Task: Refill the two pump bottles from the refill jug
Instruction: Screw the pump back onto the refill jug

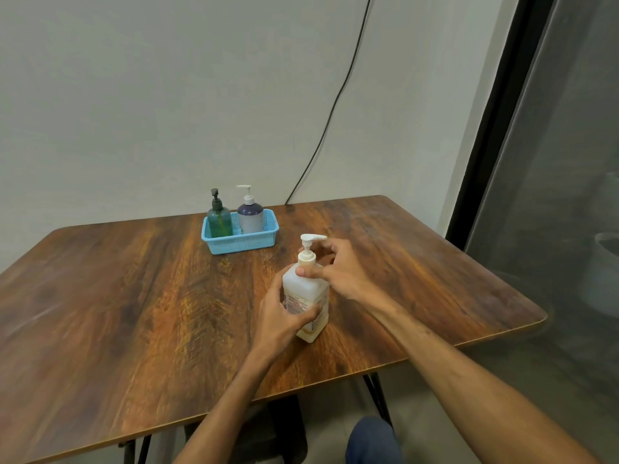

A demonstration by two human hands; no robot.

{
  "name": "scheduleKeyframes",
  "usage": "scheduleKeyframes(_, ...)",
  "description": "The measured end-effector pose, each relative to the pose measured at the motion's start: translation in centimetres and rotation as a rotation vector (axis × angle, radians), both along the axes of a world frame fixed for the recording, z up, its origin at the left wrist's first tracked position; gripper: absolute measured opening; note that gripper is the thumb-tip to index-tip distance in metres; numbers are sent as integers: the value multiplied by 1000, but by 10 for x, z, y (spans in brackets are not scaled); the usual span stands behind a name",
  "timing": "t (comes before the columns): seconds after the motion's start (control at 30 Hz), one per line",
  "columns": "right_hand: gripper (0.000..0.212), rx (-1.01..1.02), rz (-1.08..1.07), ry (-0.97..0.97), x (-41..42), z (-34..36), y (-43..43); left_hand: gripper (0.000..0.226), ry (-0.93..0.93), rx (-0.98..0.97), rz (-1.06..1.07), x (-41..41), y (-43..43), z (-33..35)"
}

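Three pump bottles: green plastic bottle (219,221) and grey plastic bottle (250,220) in one blue mesh basket (242,245); translucent white square bottle (303,287), cream-tinged low. The left hand (284,316) grips its body; the right hand (338,266) seemingly pinches its collar.

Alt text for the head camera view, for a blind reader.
Left hand grips a white pump bottle on a wooden table; right hand pinches its pump collar. Behind, a blue basket holds a green bottle and a purple bottle.
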State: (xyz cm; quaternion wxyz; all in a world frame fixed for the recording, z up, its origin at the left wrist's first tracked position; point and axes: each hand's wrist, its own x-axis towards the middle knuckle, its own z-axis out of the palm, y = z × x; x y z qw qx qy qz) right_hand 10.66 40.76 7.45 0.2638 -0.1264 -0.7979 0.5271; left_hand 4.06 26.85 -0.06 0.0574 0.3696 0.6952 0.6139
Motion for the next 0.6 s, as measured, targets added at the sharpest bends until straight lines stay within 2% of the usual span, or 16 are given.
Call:
scheduleKeyframes(0.1,48,15,-58,61,-4,-4,-6,84,-8,-1,2,1,0,0)
scheduleKeyframes(0.27,52,18,37,61,-3,-5,1,83,-7,-3,-6,0,-1,0)
scheduleKeyframes(0.4,38,29,-33,118,-2,-5,3,82,-6,-7,-1,1,-1,0)
scheduleKeyframes(0.5,49,28,-79,152,-7,-6,-6,82,-11,-9,11,0,0,-3)
scheduleKeyframes(0.6,57,1,-14,127,-5,-2,-5,81,-7,-17,5,-1,0,-3)
